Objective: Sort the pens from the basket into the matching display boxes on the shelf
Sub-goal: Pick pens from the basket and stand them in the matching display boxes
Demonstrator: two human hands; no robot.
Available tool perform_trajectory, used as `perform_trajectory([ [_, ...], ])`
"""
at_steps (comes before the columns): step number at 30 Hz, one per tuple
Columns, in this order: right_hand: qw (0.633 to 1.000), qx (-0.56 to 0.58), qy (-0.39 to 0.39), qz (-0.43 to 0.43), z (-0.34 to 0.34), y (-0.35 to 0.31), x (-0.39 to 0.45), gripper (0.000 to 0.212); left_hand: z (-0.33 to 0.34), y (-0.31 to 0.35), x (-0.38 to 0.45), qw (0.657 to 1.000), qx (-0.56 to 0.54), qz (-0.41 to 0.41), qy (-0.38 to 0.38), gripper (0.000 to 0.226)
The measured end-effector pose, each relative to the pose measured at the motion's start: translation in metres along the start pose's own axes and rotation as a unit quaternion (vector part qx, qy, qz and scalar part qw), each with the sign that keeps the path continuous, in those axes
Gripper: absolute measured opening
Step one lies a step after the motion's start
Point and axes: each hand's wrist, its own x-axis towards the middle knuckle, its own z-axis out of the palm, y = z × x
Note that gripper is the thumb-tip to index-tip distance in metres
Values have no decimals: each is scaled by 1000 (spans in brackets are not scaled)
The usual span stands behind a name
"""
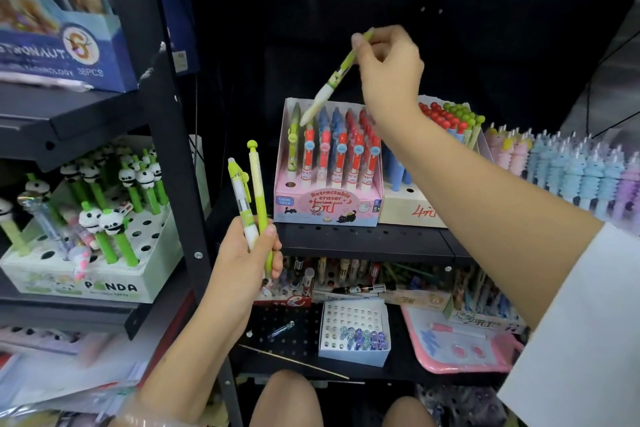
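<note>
Green-and-white plastic retractable pen (335, 77) pinched at top by right hand (388, 66), tip down over pink cardboard display box (327, 208), rear left corner, beside green row. Left hand (244, 256) grips two green pens (251, 194). Advice: steady tip, align with free hole, lower straight.

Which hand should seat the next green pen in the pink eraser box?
Right. The right hand already pinches a green pen with its tip over the pink box's green column. The left hand is lower, gripping two spare pens.
</note>
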Motion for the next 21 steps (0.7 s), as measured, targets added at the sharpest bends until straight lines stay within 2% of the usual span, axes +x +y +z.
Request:
perform_trajectory([
  [2,995,-64,-74,-27,3,3,-3,11,0,-2,0,1000,3,-5,0,6],
  [5,955,-179,-235,-19,12,14,-14,15,2,-3,1,1000,-3,-6,-3,6],
  [8,921,-243,-305,-6,15,23,-20,14,3,-2,2,1000,-7,-2,-13,6],
  [16,896,-284,-342,-26,16,21,-20,24,1,-5,-1,1000,1,-12,-20,7],
  [19,912,-297,-268,-88,14,15,-28,26,2,-3,-1,1000,0,-7,-17,6],
  [21,936,-241,-227,-116,12,5,-38,23,3,-1,-1,1000,-5,2,-12,5],
])
